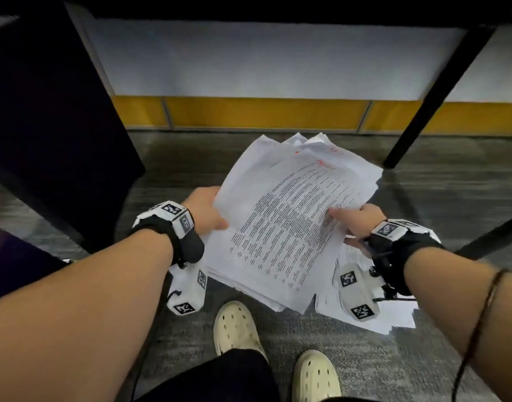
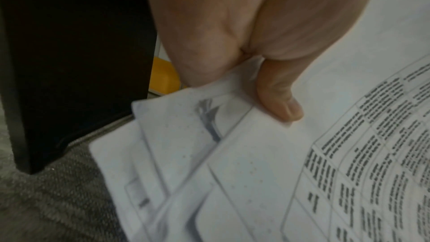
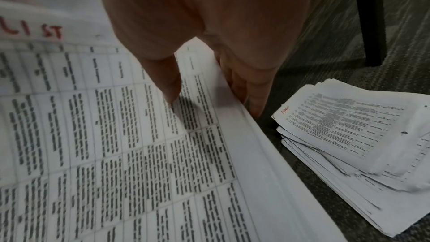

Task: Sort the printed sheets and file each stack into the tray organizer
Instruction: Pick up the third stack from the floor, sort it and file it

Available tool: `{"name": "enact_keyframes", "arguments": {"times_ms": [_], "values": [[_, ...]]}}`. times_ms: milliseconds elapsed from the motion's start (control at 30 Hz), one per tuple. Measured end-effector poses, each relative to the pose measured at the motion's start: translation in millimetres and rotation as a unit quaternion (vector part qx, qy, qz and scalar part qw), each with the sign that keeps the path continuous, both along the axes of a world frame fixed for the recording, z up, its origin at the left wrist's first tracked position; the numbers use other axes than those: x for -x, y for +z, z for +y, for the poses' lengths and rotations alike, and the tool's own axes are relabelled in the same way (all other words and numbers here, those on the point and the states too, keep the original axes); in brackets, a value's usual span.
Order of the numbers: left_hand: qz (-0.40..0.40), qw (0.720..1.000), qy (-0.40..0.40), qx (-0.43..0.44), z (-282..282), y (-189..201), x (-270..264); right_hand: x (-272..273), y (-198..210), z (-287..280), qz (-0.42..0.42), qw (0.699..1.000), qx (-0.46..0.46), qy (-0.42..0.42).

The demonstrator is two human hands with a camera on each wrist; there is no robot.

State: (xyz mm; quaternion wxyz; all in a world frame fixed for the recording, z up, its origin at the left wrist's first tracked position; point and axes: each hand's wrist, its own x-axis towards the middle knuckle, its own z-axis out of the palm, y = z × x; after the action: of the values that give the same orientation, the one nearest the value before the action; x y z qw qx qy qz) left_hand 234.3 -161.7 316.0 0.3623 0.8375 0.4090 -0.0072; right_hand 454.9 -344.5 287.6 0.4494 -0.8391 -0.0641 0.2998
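A thick bundle of printed sheets (image 1: 286,224) fills the centre of the head view, held off the grey carpet (image 1: 350,361) and fanned unevenly at its far end. The top page carries a dense table of black text, with red handwritten letters near its upper edge — "LIST" reads clearly in the right wrist view.

The left hand (image 1: 204,210) grips the bundle's left edge, thumb (image 2: 279,102) pressed down on top and the other fingers hidden beneath the paper. The right hand (image 1: 356,219) pinches the right edge, thumb on the printed page and fingers (image 3: 251,91) curled under.

A second stack of printed sheets (image 3: 358,139) lies loose on the carpet at the lower right, just beside the held bundle — partly behind the right wrist in the head view.

Two cream clogs (image 1: 237,326) show at the bottom centre. A black panel (image 1: 46,111) stands at the upper left, a dark table leg (image 1: 440,91) slants across the upper right, and a yellow strip (image 1: 249,111) runs along the wall's base.
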Motion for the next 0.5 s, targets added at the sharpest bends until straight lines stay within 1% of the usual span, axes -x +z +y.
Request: {"name": "enact_keyframes", "arguments": {"times_ms": [67, 167, 267, 367, 500], "values": [[-0.02, 1.0, 0.008, -0.002, -9.2, 36.0, 17.6, 8.1, 35.2, -15.0, 0.009, 0.999, -0.032, 0.008], [-0.032, 0.999, -0.005, -0.013, -23.5, 80.9, 42.4, 17.3, 78.8, -34.2, 0.016, 0.996, -0.08, 0.041], [-0.059, 0.998, 0.002, -0.022, -40.0, 124.8, 67.5, 35.7, 120.9, -52.6, 0.034, 0.988, -0.138, 0.064], [-0.081, 0.996, 0.005, -0.032, -51.7, 166.2, 84.8, 49.3, 156.9, -62.0, 0.026, 0.978, -0.184, 0.091], [-0.133, 0.991, 0.007, -0.029, -62.1, 212.8, 99.1, 57.9, 204.8, -66.2, -0.026, 0.958, -0.256, 0.123]]}}
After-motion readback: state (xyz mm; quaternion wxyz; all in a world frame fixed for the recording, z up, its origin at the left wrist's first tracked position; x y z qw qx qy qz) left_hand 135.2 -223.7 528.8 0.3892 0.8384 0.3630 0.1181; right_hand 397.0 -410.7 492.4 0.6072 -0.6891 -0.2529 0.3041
